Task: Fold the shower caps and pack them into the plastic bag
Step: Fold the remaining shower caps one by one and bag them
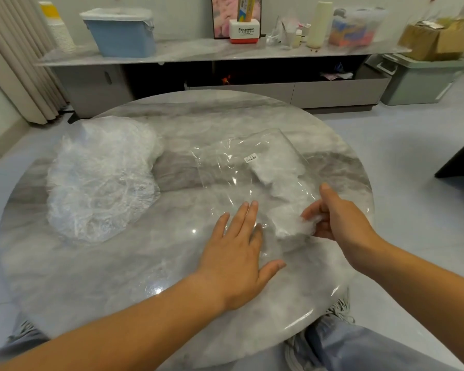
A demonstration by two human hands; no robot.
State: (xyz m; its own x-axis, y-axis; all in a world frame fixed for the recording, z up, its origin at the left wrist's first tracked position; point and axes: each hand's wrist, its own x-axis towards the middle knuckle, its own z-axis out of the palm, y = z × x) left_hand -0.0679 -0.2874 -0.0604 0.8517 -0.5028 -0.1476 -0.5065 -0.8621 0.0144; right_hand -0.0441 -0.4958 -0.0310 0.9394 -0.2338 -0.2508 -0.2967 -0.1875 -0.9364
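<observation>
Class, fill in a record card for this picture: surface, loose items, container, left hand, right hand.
surface: round marble table
loose items: crumpled pile of shower caps, on the table's left
container: clear plastic bag with a small label, lying flat
left hand: fingers straight, pressing the bag's near end
right hand: pinches a folded shower cap at the bag's near end

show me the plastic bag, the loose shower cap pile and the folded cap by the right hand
plastic bag (225, 170), head view, clear film left of its label
shower cap pile (102, 178), head view, middle of the crumpled heap
folded shower cap (289, 228), head view, near end at the bag's mouth
</observation>
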